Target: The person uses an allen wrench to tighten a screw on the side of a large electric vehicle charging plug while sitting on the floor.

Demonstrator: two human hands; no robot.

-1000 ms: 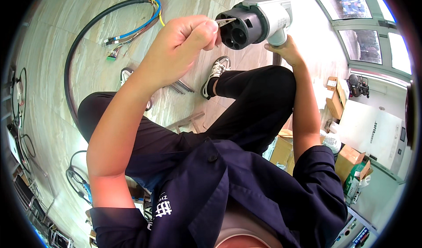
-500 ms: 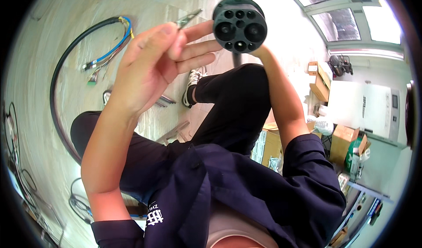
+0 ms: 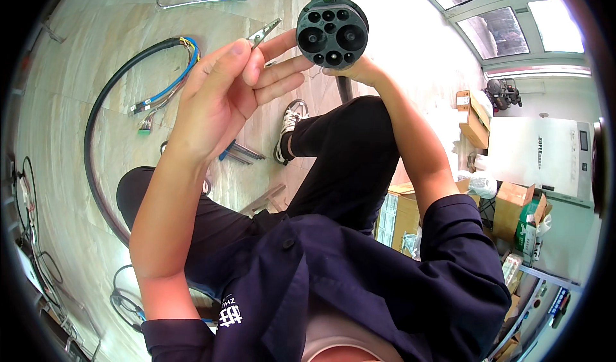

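A small metal alligator clip (image 3: pixel 264 33) is pinched between the thumb and index finger of my left hand (image 3: pixel 221 95). Its jaws point up and to the right. The other fingers of that hand stretch toward the round black charging connector (image 3: pixel 333 49), their tips near or against its left side. My right hand (image 3: pixel 360 71) grips this connector from below and behind; most of its fingers are hidden. The connector's face is turned toward me, with two large holes and several small ones. A metal pin shows in its bottom middle hole. The clip's tip is apart from the face.
On the left floor curls a thick black cable (image 3: pixel 90 134) with stripped coloured wires (image 3: pixel 158 99) and a green plug (image 3: pixel 145 128). Tools (image 3: pixel 244 152) lie by my shoe (image 3: pixel 294 121). Cardboard boxes (image 3: pixel 510 208) and a white cabinet (image 3: pixel 536 153) stand at right.
My view has shifted slightly, so the floor things sit lower and to the right. The connector and the clip have moved a little left in the picture. Both hands keep their holds.
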